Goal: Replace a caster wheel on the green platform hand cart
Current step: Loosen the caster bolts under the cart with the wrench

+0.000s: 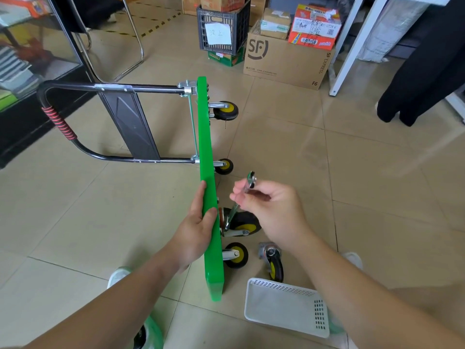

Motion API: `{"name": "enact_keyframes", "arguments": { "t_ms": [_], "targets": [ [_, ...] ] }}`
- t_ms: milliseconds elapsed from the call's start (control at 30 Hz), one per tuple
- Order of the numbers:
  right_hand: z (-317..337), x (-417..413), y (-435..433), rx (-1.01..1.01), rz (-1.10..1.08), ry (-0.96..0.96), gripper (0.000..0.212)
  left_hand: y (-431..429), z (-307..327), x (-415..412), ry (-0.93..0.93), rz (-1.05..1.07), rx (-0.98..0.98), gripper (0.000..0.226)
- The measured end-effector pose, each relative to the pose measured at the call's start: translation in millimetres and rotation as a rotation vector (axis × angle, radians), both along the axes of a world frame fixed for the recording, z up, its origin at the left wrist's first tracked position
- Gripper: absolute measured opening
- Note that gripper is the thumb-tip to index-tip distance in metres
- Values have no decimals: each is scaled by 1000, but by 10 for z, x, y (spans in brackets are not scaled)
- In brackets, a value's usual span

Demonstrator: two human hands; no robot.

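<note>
Black crate (pixel 222 26) on green box (pixel 227 59), SF carton (pixel 284 61) beside it, red-white box (pixel 314 27) on top; chair (pixel 110 39) left.

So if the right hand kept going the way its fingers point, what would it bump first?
Most likely the green platform. The right hand, pinching a small wrench, has its fingers aimed left toward that upright edge, with only air between. Depth is hard to judge from one view.
</note>
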State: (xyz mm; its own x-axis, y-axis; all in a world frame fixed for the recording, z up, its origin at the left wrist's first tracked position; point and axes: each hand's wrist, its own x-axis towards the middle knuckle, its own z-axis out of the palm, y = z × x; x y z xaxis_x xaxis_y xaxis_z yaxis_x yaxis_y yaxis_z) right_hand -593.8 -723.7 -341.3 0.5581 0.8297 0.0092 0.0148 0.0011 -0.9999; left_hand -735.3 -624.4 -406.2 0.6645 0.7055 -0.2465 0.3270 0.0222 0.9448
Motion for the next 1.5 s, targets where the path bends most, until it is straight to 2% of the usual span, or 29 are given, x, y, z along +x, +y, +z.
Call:
{"name": "enact_keyframes", "arguments": {
  "t_ms": [167,567,1133,1267,1433,1500],
  "targets": [
    [25,125,273,-77,104,14,16,19,-23,12,3,11,-4,62],
    [-72,155,578,-236,230,130,14,27,12,14,13,-11,21,64],
    [-107,43,491,-191,237,92,19,30,-30,29,23,0,41,64],
    [-111,29,454,-195,251,-80,27,14,3,36,8,0,23,62],
    [-87,-53,322,-152,223,-60,33,1,14,56,-25,12,34,62],
    [-111,-131,171,-121,223,-45,38,6,-3,44,-53,12,6,69]
  ]
}}
